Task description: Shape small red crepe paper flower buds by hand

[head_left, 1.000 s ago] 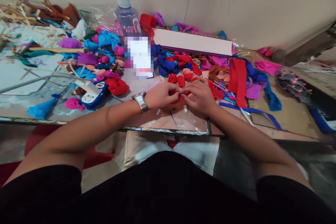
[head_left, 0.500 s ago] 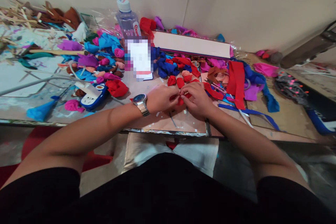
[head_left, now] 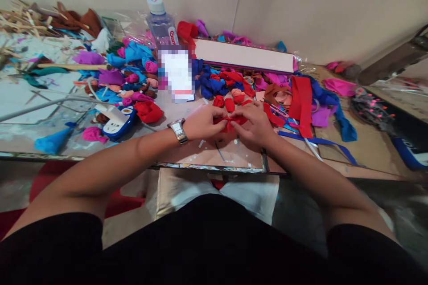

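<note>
Between my two hands a strip of red crepe-like material is stretched just above the table's front edge. My left hand, with a metal watch on its wrist, pinches one end. The other end sits between the thumb and fingers of my right hand. Just beyond my fingertips lie small rolled red pieces. Pink-handled scissors rest to the right of my right hand, partly under scraps. A long red strip lies over the pile there.
A clear bottle stands at the back, behind a phone with a blurred screen. To the left are a blue-and-white power strip with a cable and heaps of coloured rolls. A blue strip and cardboard lie at right.
My hands have drawn slightly apart, and more of the red strip now shows between them. My left wrist has turned, showing the watch band rather than its dial.
</note>
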`<act>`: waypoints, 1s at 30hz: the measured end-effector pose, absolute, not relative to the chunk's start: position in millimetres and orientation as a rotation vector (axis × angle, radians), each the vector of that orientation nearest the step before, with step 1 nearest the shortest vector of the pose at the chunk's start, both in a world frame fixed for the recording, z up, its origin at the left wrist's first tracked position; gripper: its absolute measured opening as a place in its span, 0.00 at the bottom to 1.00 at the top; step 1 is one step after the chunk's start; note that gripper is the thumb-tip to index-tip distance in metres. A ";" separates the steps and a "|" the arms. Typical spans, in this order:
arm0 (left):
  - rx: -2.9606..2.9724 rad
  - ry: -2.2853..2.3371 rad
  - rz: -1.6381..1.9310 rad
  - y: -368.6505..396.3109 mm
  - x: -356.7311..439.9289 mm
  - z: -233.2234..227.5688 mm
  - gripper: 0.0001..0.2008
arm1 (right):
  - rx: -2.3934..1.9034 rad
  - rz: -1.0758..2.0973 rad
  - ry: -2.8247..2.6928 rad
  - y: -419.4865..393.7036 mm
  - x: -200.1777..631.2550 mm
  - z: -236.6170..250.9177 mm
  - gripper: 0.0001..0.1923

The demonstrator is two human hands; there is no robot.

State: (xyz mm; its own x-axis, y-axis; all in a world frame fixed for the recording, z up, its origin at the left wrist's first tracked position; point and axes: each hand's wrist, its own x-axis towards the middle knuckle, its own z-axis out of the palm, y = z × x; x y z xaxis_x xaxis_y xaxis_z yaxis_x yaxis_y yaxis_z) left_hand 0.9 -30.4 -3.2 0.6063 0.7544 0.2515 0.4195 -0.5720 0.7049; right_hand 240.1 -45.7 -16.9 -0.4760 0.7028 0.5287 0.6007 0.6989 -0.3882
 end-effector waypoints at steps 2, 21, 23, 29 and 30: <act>2.248 0.907 0.734 -30.9 0.8 -3.8 0.13 | -0.995 0.192 -2.239 -46.2 239.4 -17.5 0.07; 1.979 0.825 0.668 -25.2 0.9 -3.0 0.18 | -0.917 0.071 -2.229 -45.0 240.3 -18.1 0.05; 1.969 0.830 0.674 -26.0 1.0 -3.1 0.17 | -0.910 0.054 -2.213 -45.2 240.0 -18.5 0.04; 1.968 0.839 0.683 -28.4 3.2 -2.5 0.18 | -0.929 0.031 -2.238 -45.2 239.6 -19.0 0.05; 1.963 0.840 0.685 -28.5 3.6 -2.5 0.18 | -0.925 0.024 -2.241 -45.3 239.4 -18.4 0.05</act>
